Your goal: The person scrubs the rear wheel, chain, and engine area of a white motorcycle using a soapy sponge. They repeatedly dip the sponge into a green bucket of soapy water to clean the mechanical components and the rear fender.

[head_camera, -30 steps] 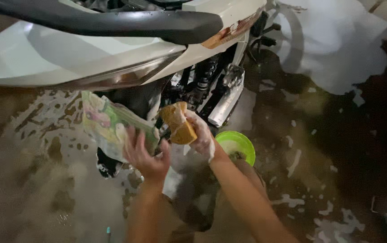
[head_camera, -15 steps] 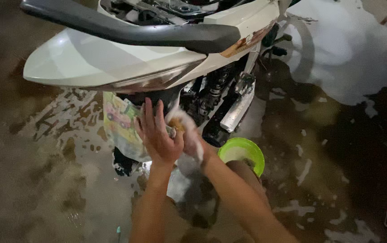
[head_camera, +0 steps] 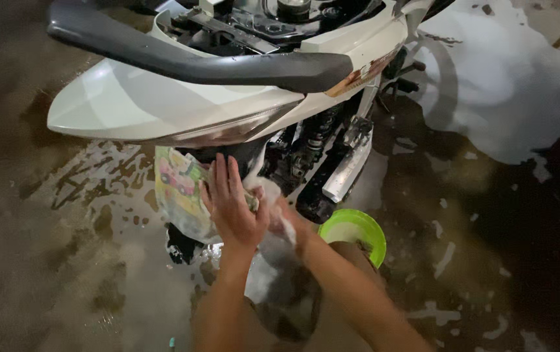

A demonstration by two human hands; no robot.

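Observation:
My left hand (head_camera: 231,208) lies over a yellow sponge (head_camera: 252,201), fingers together and pointing up, so only a sliver of the sponge shows. My right hand (head_camera: 284,223), coated in white foam, comes in from the lower right and clasps the sponge from underneath. Both hands are just below the tail of a white scooter (head_camera: 162,104), right beside its colourful printed mudflap (head_camera: 175,189). My left hand's fingertips overlap the flap's right edge.
A black grab rail (head_camera: 195,62) runs over the scooter's tail. A spring shock (head_camera: 312,140) and a silver metal part (head_camera: 348,166) sit right of my hands. A green bowl (head_camera: 358,228) stands by my right forearm. The floor is wet, with a large foam patch (head_camera: 501,85) at upper right.
A second ago my right hand held the sponge in plain sight and my left hand was open beside it. My left hand has since closed over the sponge, and the view has tilted up the scooter.

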